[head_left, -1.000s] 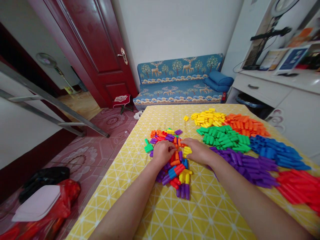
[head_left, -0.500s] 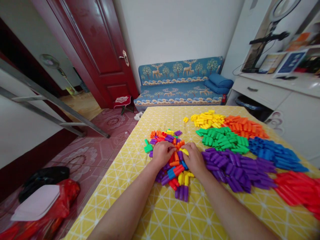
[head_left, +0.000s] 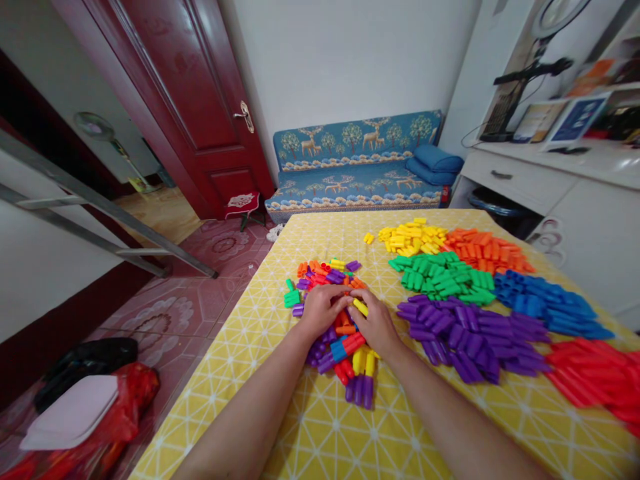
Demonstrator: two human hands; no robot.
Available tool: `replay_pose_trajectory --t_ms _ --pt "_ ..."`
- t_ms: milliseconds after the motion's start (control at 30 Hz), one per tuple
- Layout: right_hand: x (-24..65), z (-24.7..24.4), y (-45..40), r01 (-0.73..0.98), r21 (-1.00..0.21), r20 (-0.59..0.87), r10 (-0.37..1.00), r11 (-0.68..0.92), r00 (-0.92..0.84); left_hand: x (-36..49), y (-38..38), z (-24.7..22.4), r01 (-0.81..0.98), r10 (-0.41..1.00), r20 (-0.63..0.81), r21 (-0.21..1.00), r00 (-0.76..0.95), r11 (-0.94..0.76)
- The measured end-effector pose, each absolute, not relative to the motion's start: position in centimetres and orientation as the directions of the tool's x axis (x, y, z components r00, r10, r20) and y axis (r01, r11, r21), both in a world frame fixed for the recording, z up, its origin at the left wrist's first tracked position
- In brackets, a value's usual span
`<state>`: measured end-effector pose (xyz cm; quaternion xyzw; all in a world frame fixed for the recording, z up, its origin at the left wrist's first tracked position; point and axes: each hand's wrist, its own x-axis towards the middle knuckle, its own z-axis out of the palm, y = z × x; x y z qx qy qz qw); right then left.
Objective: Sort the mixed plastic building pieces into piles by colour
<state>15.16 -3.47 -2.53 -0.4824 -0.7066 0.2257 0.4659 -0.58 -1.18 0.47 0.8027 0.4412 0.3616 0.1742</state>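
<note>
My right hand (head_left: 376,321) holds a yellow plastic tube piece (head_left: 361,307) between thumb and fingers. My left hand (head_left: 323,309) meets it from the other side, fingers curled and thumb pressed in; whatever it grips is hidden. Both hands are over a mixed heap of coloured tube pieces, partly covering it. At the heap's near edge lie joined red and blue pieces (head_left: 345,346) and yellow pieces with purple pieces (head_left: 359,391) attached. Green pieces (head_left: 292,295) lie left of my left hand.
Sorted piles lie to the right on the yellow tablecloth (head_left: 250,373): yellow (head_left: 413,238), orange (head_left: 490,249), green (head_left: 443,275), blue (head_left: 550,305), purple (head_left: 470,333) and red (head_left: 595,377). A blue sofa (head_left: 355,160) stands behind the table, a ladder (head_left: 125,217) at left.
My right hand has moved left with the yellow piece, and its fingers now meet those of my left hand. The view has shifted slightly.
</note>
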Motion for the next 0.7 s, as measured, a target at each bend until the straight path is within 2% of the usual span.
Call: replay_pose_trajectory --t_ms 67,167,300,467,700 --pt "15.1 -2.8 -3.3 0.452 -0.788 0.433 0.898 0.418 -0.076 -0.7 -1.0 0.2 0.567 0.832 0.44 0.61 0.338 -0.553" --pt "15.3 -3.0 -3.1 0.416 -0.824 0.443 0.895 0.383 0.052 -0.7 -0.9 -0.1 0.559 0.831 0.453 0.617 0.324 -0.554" --pt "15.9 -2.2 -3.2 0.389 -0.8 0.553 0.814 0.457 0.18 -0.7 -0.7 -0.3 0.563 0.835 0.465 0.621 0.294 -0.545" --pt "15.6 -0.8 -4.1 0.269 -0.769 0.594 0.804 0.579 -0.031 -0.6 -0.8 -0.3 0.554 0.834 0.471 0.629 0.286 -0.545" --pt "15.1 -1.2 -4.5 0.283 -0.797 0.482 0.845 0.533 -0.233 -0.5 -1.0 0.0 0.509 0.849 0.464 0.682 0.254 -0.525"
